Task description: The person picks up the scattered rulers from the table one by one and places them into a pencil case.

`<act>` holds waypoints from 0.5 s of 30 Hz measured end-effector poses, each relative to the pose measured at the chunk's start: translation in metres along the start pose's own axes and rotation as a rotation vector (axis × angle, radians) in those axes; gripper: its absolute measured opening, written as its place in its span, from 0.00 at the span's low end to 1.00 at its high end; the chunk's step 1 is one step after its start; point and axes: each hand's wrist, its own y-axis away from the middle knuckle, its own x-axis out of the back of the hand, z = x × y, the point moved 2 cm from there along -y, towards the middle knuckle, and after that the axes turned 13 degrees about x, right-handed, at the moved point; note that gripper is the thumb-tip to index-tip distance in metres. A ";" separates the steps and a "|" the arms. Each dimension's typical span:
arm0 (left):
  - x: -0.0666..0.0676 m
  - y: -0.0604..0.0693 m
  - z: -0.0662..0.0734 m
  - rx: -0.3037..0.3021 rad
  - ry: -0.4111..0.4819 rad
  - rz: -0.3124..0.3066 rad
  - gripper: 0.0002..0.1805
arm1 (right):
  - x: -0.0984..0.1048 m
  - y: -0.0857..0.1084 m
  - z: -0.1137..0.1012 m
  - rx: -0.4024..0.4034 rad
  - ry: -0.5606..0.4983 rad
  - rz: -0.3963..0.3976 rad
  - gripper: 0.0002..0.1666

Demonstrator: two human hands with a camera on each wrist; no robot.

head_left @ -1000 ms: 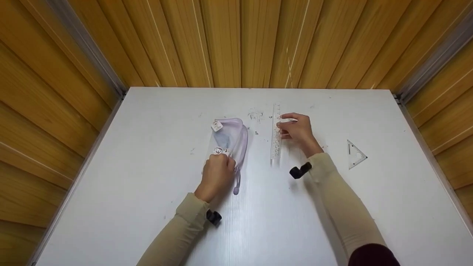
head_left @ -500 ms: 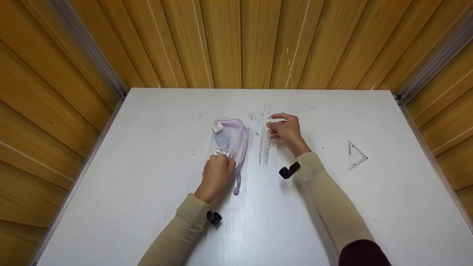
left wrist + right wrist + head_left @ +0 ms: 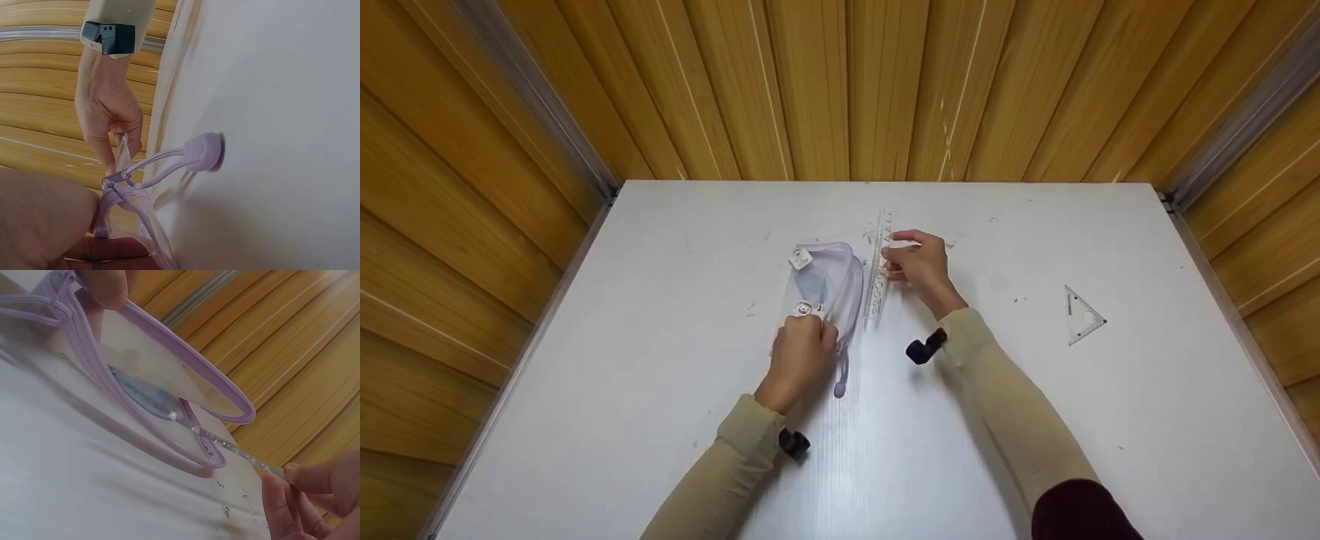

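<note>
My left hand point(image 3: 798, 356) grips the near end of a see-through pencil pouch point(image 3: 851, 296) with lilac zip edging. The zip is undone; in the right wrist view the pouch's mouth point(image 3: 244, 410) gapes. A bluish patch shows within the pouch. Between thumb and fingers, my right hand point(image 3: 924, 266) pinches a clear plastic ruler point(image 3: 877, 289) just right of the pouch. The ruler points toward the open mouth in the right wrist view; whether its tip is inside, I cannot tell. A lilac zip pull point(image 3: 202, 152) dangles from a cord loop.
A clear set square point(image 3: 1084, 316) lies alone to the right on the white table point(image 3: 960, 450). Wood-patterned panels point(image 3: 840, 90) rise behind the table and at both sides. Dark smudges mark the tabletop near the ruler.
My right hand has carried the ruler leftward, close to the pouch's right edge, and the ruler has tilted slightly. My left hand and the pouch have stayed in place.
</note>
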 end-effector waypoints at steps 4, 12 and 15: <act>-0.001 0.000 -0.001 0.005 -0.008 0.001 0.22 | -0.008 0.000 0.000 0.002 -0.029 0.003 0.21; 0.000 0.001 -0.001 0.002 0.002 0.003 0.22 | -0.025 0.002 0.002 0.016 -0.046 -0.007 0.21; 0.000 0.001 -0.001 -0.001 -0.001 0.002 0.23 | -0.031 0.003 0.003 0.024 -0.062 -0.015 0.20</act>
